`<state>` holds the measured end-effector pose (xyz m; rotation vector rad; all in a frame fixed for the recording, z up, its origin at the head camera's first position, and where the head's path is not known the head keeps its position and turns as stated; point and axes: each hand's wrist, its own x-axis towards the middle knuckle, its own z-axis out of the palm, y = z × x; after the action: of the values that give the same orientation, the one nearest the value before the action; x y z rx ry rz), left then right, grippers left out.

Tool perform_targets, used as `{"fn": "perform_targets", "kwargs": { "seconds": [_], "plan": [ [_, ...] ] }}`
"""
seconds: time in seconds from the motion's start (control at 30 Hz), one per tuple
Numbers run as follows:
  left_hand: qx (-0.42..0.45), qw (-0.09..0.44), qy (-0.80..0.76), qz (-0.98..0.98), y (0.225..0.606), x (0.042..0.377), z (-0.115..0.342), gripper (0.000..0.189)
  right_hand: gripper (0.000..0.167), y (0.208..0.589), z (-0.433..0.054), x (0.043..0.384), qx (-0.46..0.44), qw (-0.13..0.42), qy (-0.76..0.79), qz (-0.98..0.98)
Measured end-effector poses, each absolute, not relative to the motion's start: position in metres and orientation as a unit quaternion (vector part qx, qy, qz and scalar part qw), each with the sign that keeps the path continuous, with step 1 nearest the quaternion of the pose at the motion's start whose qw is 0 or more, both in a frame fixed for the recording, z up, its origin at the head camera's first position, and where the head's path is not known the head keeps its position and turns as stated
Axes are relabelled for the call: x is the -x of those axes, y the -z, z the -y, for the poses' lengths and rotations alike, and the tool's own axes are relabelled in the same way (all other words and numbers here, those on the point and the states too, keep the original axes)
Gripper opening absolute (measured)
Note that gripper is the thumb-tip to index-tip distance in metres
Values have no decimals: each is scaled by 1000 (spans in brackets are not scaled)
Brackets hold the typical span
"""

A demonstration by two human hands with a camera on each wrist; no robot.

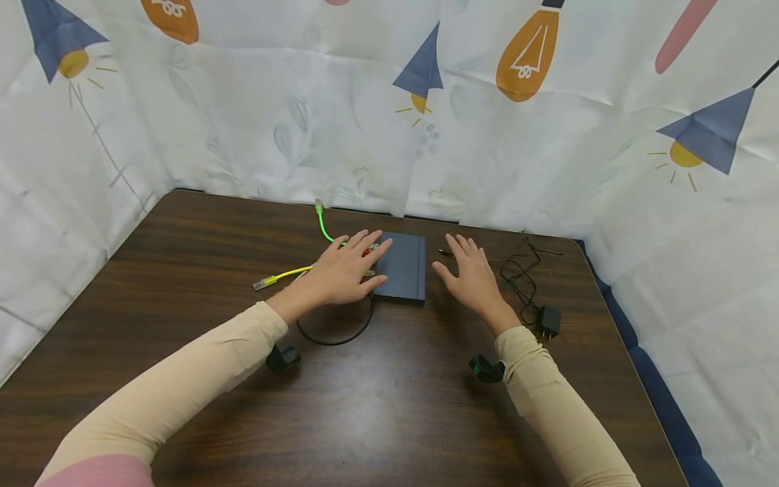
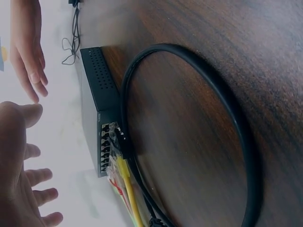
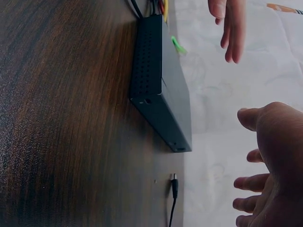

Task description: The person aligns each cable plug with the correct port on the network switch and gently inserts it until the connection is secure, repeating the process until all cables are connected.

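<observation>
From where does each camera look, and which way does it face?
Head: worn on the head, facing forward and down to the table and box; left hand, right hand and sleeves show.
Left wrist: on that wrist, facing the ports and black cable; left hand near, right hand beyond.
Right wrist: on that wrist, facing the box's opposite end and the plug; right hand near, left hand beyond.
Shared: both wrist views show the box and both hands, from opposite sides.

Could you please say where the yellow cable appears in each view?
Head: yellow cable, left of centre, just below mid-height.
Left wrist: yellow cable, running to the bottom edge, left of centre.
Right wrist: yellow cable, a sliver at the top edge, near the middle.
Shared landmark: the dark box, in all three.
</observation>
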<state>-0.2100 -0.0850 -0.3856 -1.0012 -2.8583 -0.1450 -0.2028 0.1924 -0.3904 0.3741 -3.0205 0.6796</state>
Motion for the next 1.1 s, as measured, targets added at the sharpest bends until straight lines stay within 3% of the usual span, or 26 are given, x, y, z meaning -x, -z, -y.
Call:
{"fn": "perform_targets", "kwargs": {
  "seconds": [1.1],
  "plan": [
    [360, 19, 41, 932, 408, 212, 65, 68, 69, 413, -198, 209, -103, 10, -228, 968]
  ]
}}
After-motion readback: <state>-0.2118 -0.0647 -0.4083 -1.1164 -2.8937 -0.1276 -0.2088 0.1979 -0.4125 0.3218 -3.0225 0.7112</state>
